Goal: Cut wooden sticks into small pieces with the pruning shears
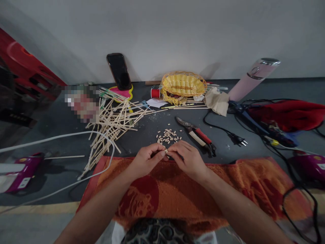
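My left hand and my right hand meet at the near edge of the dark table, fingertips closed in a pinch. Between them shows a small pale wooden piece, which both sets of fingers touch; much of it is hidden. Just beyond my fingers lies a loose heap of short cut wooden pieces. To the right of the heap, pruning shears with red and pale handles rest on the table. Long thin wooden sticks are piled crosswise to the left.
An orange towel hangs over the near edge. Behind are a phone, a red thread spool, a yellow basket and a leaning pink flask. A black plug and cords lie right; a white cable crosses left.
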The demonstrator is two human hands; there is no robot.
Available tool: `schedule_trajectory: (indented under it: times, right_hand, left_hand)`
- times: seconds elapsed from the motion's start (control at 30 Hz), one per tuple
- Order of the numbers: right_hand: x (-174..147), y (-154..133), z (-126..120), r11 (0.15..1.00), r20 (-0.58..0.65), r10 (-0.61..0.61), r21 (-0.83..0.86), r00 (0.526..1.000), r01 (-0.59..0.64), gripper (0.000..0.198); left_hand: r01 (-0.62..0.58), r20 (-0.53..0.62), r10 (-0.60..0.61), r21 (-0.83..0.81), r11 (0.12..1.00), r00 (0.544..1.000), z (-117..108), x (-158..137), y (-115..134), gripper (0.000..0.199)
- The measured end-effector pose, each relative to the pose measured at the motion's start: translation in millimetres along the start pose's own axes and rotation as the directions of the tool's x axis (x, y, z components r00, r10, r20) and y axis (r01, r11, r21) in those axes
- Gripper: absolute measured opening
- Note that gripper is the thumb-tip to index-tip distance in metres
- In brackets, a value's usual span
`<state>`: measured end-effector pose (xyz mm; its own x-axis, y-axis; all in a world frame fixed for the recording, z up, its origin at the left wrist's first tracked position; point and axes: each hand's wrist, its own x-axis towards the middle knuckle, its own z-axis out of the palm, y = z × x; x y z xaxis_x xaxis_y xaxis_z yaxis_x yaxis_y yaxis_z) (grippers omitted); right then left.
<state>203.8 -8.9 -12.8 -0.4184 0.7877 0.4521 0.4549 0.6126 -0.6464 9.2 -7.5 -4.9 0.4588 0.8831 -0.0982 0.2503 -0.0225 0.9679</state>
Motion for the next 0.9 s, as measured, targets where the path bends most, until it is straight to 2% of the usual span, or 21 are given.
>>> schedule_trajectory:
  times: [0.13, 0.33, 0.43, 0.6, 0.7, 0.8, 0.9]
  right_hand:
    - [0.9, -2.5, -3.3, 0.997, 0.012, 0.040, 0.070, 0.999, -0.041, 0.012]
    - [1.6, -7.4, -10.2, 0.938, 0.156, 0.234, 0.222, 0.960, -0.265, 0.018]
    - [1.7, -8.3, -10.3, 0.929, 0.235, 0.249, 0.217, 0.940, -0.300, 0.021]
    - [0.6, -7.1, -7.2, 0.920, 0.259, 0.252, 0.235, 0.932, -0.314, 0.019]
    - [1.1, -4.9, -5.8, 0.860, 0.254, 0.304, 0.342, 0.918, -0.379, 0.022]
    - [2.2, -2.9, -4.5, 0.747, 0.268, 0.374, 0.480, 0.888, -0.460, 0.025]
    - [2.8, -3.9, -2.5, 0.655, 0.292, 0.396, 0.575, 0.871, -0.490, 0.026]
  left_hand:
    - [0.008, 0.009, -0.008, -0.003, 1.000, 1.000, -0.7, 0.3, 0.9, 0.025]
    - [-0.019, -0.002, 0.019, 0.078, 0.997, 1.000, -1.8, -0.9, 2.0, 0.024]
    - [-0.036, 0.002, 0.036, 0.178, 0.983, 0.999, -1.4, -1.4, 2.8, 0.026]
    - [-0.043, 0.021, 0.038, 0.307, 0.951, 0.999, 0.7, -3.2, 5.2, 0.028]
    - [-0.055, -0.042, 0.072, 0.319, 0.946, 0.997, 2.8, -5.8, 4.3, 0.022]
    - [-0.063, -0.162, 0.130, 0.365, 0.929, 0.978, 4.2, -8.1, 1.4, 0.023]
    - [-0.130, -0.174, 0.229, 0.448, 0.885, 0.958, 4.9, -8.8, 0.1, 0.022]
